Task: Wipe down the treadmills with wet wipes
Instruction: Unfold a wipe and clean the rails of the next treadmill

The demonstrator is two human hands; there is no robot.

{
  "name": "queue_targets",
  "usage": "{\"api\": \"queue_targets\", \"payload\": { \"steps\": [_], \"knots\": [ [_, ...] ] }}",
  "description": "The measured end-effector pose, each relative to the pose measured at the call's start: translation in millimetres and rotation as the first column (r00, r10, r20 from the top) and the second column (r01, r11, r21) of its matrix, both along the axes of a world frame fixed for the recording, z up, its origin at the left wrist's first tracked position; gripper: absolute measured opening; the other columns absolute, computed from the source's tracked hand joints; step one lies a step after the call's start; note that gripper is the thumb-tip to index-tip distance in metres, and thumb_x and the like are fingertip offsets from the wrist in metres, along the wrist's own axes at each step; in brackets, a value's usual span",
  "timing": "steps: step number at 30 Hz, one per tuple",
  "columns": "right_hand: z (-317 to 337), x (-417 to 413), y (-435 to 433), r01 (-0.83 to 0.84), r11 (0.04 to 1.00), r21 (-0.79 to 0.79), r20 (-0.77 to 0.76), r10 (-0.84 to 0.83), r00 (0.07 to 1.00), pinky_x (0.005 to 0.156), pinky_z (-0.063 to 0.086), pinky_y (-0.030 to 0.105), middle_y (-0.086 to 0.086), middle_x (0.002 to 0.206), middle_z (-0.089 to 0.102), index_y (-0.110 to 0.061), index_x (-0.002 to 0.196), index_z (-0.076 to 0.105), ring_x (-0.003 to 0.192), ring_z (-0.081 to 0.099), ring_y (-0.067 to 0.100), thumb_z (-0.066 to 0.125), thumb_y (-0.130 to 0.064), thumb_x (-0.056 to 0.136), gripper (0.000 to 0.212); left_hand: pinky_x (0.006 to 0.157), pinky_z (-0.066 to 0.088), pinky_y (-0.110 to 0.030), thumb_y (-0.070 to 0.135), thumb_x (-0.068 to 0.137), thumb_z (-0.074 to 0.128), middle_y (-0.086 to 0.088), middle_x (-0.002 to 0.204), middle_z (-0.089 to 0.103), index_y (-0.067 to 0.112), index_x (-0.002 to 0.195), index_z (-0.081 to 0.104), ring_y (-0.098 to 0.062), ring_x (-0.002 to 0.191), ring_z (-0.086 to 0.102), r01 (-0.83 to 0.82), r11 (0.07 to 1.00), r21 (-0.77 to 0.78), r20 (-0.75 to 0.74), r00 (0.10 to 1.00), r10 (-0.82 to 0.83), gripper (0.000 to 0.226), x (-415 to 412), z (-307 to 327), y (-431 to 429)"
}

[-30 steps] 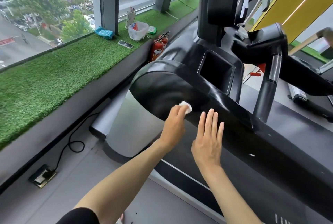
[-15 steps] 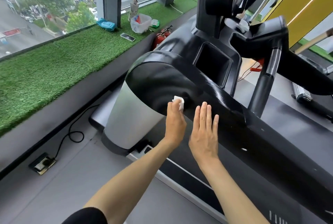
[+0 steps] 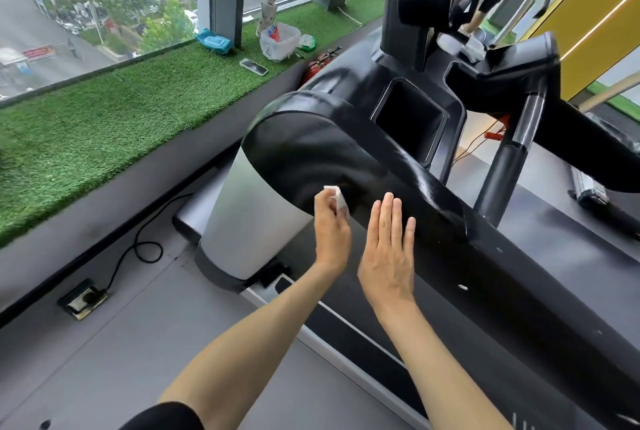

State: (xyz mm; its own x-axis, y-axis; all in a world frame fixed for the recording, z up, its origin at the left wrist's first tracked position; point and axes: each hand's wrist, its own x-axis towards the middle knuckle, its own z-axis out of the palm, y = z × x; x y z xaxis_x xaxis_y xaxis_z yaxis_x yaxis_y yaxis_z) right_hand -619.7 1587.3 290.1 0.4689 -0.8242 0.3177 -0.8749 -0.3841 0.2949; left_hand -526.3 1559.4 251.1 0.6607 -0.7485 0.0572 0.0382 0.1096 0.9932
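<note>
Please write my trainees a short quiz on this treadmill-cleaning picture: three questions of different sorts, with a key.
1. True or false: the left hand pinches the wipe.
2. The phone lies on: A) the grass; B) the floor; C) the belt.
3. Fill in: the treadmill cover beside the wipe is coloured ______.
Key: 1 true; 2 A; 3 black.
</note>
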Motion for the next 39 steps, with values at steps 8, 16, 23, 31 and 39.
{"api": "queue_targets", "payload": {
  "steps": [8, 16, 23, 31, 39],
  "knots": [
    [1.6, -0.7, -0.5, 0.002, 1.000, -0.021, -0.019, -0.002, 1.000, 0.119, 0.008, 0.052, 0.025, 0.158, -0.008, 0.006, 0.150, -0.002, 0.148, -0.007, 0.036, 0.019, -0.006, 0.090, 0.065, 0.067, 0.046, -0.019, 0.004, 0.097, 0.039, -0.009, 0.099, 0.051, 0.036, 0.100, 0.033, -0.019, 0.084, 0.052, -0.111, 0.991, 0.069, -0.138, 0.983, 0.120, 0.032, 7.1, 11.9, -9.1],
    [1.6, -6.8, 2.5, -0.009, 1.000, 0.002, -0.039, 0.009, 0.999, 0.120, 0.005, 0.050, 0.025, 0.157, -0.014, 0.008, 0.148, -0.009, 0.147, -0.010, 0.036, -0.006, -0.003, 0.091, 0.059, 0.082, 0.044, -0.025, 0.006, 0.097, 0.042, -0.012, 0.101, 0.053, 0.023, 0.112, 0.047, -0.011, 0.086, 0.049, -0.219, 0.975, 0.026, -0.011, 0.976, 0.219, 0.024, 74.4, 26.6, -20.6],
    [-2.3, -21.0, 14.6, 0.087, 0.996, 0.032, 0.051, -0.088, 0.995, 0.120, -0.002, 0.047, 0.025, 0.157, -0.016, 0.005, 0.149, -0.007, 0.147, -0.011, 0.035, 0.056, -0.016, 0.084, 0.094, 0.074, 0.038, -0.023, 0.001, 0.096, 0.040, 0.003, 0.098, 0.041, 0.016, 0.114, 0.045, -0.009, 0.082, 0.044, 0.098, 0.989, -0.114, 0.494, 0.869, -0.029, 0.024, 6.5, 54.2, -1.4],
    [0.0, -50.1, 27.3, 0.176, 0.984, -0.004, 0.139, -0.173, 0.975, 0.118, 0.011, 0.049, 0.024, 0.158, -0.008, 0.007, 0.149, 0.005, 0.148, 0.002, 0.038, 0.054, 0.001, 0.075, 0.089, 0.075, 0.034, -0.019, -0.005, 0.093, 0.043, -0.013, 0.103, 0.045, -0.003, 0.120, 0.050, -0.015, 0.086, 0.041, -0.092, 0.993, -0.068, 0.369, 0.923, 0.111, 0.028, 28.4, 61.2, -11.4],
    [8.8, -80.4, 30.8, 0.303, 0.953, 0.023, 0.210, -0.301, 0.930, 0.120, 0.003, 0.045, 0.026, 0.158, -0.003, 0.007, 0.150, 0.007, 0.148, -0.001, 0.036, 0.072, 0.000, 0.065, 0.108, 0.059, 0.043, -0.026, 0.010, 0.088, 0.041, -0.002, 0.094, 0.047, 0.016, 0.117, 0.048, -0.019, 0.084, 0.045, 0.496, 0.862, -0.100, 0.902, 0.411, -0.132, 0.031, -33.0, 54.3, 8.5]
  ]
}}
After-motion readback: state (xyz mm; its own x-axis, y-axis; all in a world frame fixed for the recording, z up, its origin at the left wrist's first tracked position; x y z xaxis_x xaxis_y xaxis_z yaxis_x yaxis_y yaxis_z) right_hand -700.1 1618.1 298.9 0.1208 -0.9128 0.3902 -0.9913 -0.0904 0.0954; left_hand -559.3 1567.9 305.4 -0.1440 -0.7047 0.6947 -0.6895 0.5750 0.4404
